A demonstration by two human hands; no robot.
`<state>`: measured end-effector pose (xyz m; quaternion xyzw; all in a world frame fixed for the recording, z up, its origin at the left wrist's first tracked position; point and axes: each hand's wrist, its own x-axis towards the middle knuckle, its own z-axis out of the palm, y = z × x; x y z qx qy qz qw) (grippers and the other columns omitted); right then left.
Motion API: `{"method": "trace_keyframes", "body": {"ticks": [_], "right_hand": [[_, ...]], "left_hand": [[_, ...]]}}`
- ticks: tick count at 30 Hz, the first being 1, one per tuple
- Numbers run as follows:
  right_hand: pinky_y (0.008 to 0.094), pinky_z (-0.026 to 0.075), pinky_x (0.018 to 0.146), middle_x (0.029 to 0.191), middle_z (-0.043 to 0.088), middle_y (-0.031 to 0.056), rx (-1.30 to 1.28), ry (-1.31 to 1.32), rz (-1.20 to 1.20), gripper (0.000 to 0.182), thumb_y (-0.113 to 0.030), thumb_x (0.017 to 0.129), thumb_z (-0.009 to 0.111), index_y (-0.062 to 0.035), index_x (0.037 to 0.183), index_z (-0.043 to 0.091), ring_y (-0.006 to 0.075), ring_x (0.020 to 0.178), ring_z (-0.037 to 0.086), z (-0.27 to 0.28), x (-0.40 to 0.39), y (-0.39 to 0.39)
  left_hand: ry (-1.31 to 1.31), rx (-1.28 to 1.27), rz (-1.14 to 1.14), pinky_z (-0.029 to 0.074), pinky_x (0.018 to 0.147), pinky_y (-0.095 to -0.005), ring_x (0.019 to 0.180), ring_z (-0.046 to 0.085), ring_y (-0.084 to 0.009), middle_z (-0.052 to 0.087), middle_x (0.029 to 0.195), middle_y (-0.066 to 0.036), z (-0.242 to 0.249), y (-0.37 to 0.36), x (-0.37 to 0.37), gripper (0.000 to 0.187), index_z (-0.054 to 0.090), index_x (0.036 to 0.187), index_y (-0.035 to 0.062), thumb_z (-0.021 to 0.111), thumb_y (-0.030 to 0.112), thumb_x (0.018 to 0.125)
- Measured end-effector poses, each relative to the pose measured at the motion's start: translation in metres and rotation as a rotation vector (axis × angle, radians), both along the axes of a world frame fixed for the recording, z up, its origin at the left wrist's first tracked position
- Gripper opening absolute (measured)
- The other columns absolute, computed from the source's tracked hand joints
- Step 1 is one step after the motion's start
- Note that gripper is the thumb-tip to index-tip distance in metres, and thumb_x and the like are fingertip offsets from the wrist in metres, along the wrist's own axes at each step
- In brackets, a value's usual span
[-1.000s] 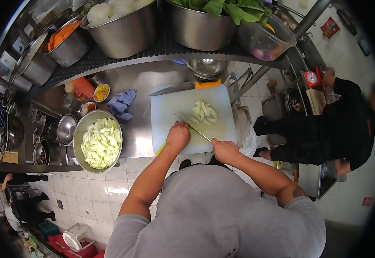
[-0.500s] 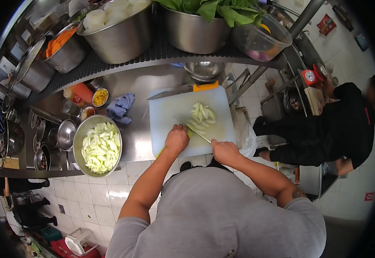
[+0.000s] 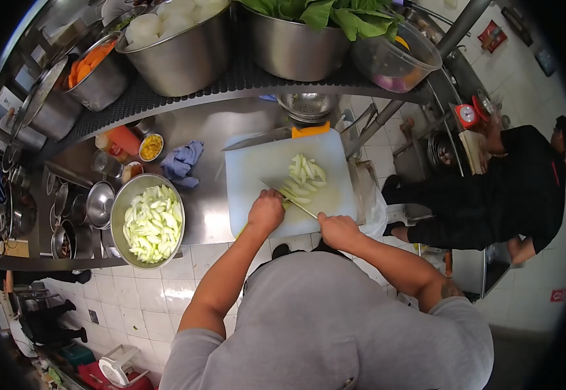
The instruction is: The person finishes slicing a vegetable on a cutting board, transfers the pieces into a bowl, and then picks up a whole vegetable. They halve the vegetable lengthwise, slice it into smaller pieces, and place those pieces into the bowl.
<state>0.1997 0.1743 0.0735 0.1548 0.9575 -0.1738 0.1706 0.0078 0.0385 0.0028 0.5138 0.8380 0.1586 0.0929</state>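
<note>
On the white cutting board [image 3: 252, 172], my right hand [image 3: 338, 231] is closed round a knife [image 3: 304, 207], its narrow blade slanting up and left in front of my left hand [image 3: 267, 209]. The curled fingers of my left hand press on a pale green vegetable piece, mostly hidden under them. Cut pale green vegetable slices [image 3: 306, 171] lie in a loose pile beyond the blade. Across the board's far edge rests a large knife [image 3: 273, 138] with an orange handle. To the left stands a metal bowl [image 3: 118, 242] full of similar slices [image 3: 153, 224].
A crumpled blue cloth [image 3: 182, 162] and a small bowl of yellow bits [image 3: 152, 147] sit left of the board. Above the far side runs a shelf [image 3: 231, 91] with metal pots. A colander [image 3: 307, 106] stands behind. At right, a person in black [image 3: 491, 188] works.
The knife blade has shifted slightly, its tip now showing beyond my left fingers. Both hands stay nearly in place. The person at right has moved their head a little.
</note>
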Motion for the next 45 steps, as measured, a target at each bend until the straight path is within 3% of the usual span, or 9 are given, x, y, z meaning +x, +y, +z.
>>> {"method": "trace_keyframes", "body": {"ticks": [20, 23, 25, 28, 35, 38, 40, 41, 45], "right_hand": [[0.0537, 0.053, 0.070, 0.081, 0.069, 0.0248, -0.009, -0.001, -0.002, 0.016, -0.006, 0.084, 0.051, 0.0015, 0.098, 0.053, 0.0418, 0.076, 0.069, -0.016, 0.008, -0.008], [0.0546, 0.053, 0.071, 0.082, 0.069, 0.0252, 0.004, -0.023, -0.009, 0.018, -0.008, 0.085, 0.051, 0.0015, 0.100, 0.053, 0.0432, 0.077, 0.069, -0.023, 0.001, 0.006], [0.0549, 0.053, 0.071, 0.081, 0.069, 0.0257, 0.030, 0.012, -0.135, 0.017, -0.010, 0.087, 0.050, 0.0019, 0.099, 0.053, 0.0445, 0.076, 0.068, -0.017, -0.004, 0.018], [0.0552, 0.052, 0.071, 0.081, 0.068, 0.0268, 0.028, 0.049, -0.179, 0.018, -0.013, 0.090, 0.050, 0.0025, 0.098, 0.052, 0.0451, 0.076, 0.067, -0.003, -0.005, 0.020], [0.0568, 0.051, 0.072, 0.078, 0.067, 0.0284, -0.099, 0.029, -0.173, 0.021, -0.019, 0.094, 0.049, 0.0011, 0.098, 0.052, 0.0470, 0.076, 0.066, -0.006, 0.012, 0.001], [0.0579, 0.050, 0.074, 0.078, 0.066, 0.0300, -0.149, 0.104, -0.311, 0.022, -0.021, 0.095, 0.049, 0.0014, 0.097, 0.052, 0.0493, 0.076, 0.064, -0.023, 0.025, 0.007], [0.0584, 0.047, 0.075, 0.077, 0.064, 0.0307, -0.174, 0.185, -0.466, 0.025, -0.022, 0.096, 0.050, 0.0033, 0.097, 0.051, 0.0516, 0.079, 0.062, -0.029, 0.032, 0.013], [0.0584, 0.047, 0.075, 0.077, 0.064, 0.0307, -0.175, 0.178, -0.471, 0.025, -0.022, 0.096, 0.050, 0.0033, 0.097, 0.051, 0.0516, 0.079, 0.062, -0.029, 0.037, 0.014], [0.0580, 0.048, 0.076, 0.079, 0.065, 0.0310, -0.163, 0.151, -0.483, 0.026, -0.023, 0.096, 0.051, 0.0024, 0.096, 0.052, 0.0512, 0.079, 0.062, -0.024, 0.040, 0.022]], "left_hand": [[0.065, 0.059, -0.017, 0.055, 0.083, -0.0404, 0.096, 0.063, -0.0328, 0.066, 0.097, -0.017, -0.007, -0.009, 0.003, 0.016, 0.066, 0.091, -0.0015, 0.057, 0.009, 0.083], [0.028, -0.006, 0.018, 0.054, 0.085, -0.0413, 0.096, 0.063, -0.0337, 0.065, 0.102, -0.017, 0.002, -0.016, 0.005, 0.022, 0.064, 0.097, -0.0023, 0.061, 0.012, 0.081], [-0.041, -0.031, 0.059, 0.052, 0.091, -0.0430, 0.100, 0.060, -0.0369, 0.064, 0.105, -0.018, 0.016, -0.024, 0.009, 0.047, 0.058, 0.117, -0.0025, 0.069, 0.017, 0.076], [-0.059, -0.140, 0.181, 0.053, 0.091, -0.0445, 0.102, 0.061, -0.0394, 0.063, 0.109, -0.021, 0.019, -0.030, 0.013, 0.062, 0.051, 0.127, -0.0009, 0.072, 0.019, 0.072], [-0.311, -0.272, 0.325, 0.054, 0.089, -0.0462, 0.101, 0.065, -0.0403, 0.060, 0.118, -0.023, 0.034, -0.032, -0.007, 0.066, 0.046, 0.138, 0.0040, 0.064, 0.013, 0.075], [-0.205, -0.318, 0.172, 0.055, 0.086, -0.0448, 0.097, 0.068, -0.0376, 0.063, 0.113, -0.020, 0.051, -0.009, -0.008, 0.065, 0.047, 0.143, 0.0132, 0.063, 0.015, 0.080], [0.045, -0.414, -0.074, 0.056, 0.084, -0.0429, 0.096, 0.069, -0.0327, 0.064, 0.109, -0.016, 0.050, 0.020, -0.003, 0.060, 0.051, 0.143, 0.0210, 0.060, 0.015, 0.085], [0.157, -0.413, -0.040, 0.056, 0.082, -0.0415, 0.094, 0.070, -0.0287, 0.064, 0.106, -0.012, 0.039, 0.030, -0.002, 0.055, 0.054, 0.142, 0.0190, 0.060, 0.015, 0.088], [0.161, -0.432, 0.003, 0.055, 0.084, -0.0436, 0.096, 0.070, -0.0320, 0.064, 0.111, -0.015, 0.046, 0.032, -0.029, 0.066, 0.048, 0.147, 0.0193, 0.064, 0.017, 0.083]]}}
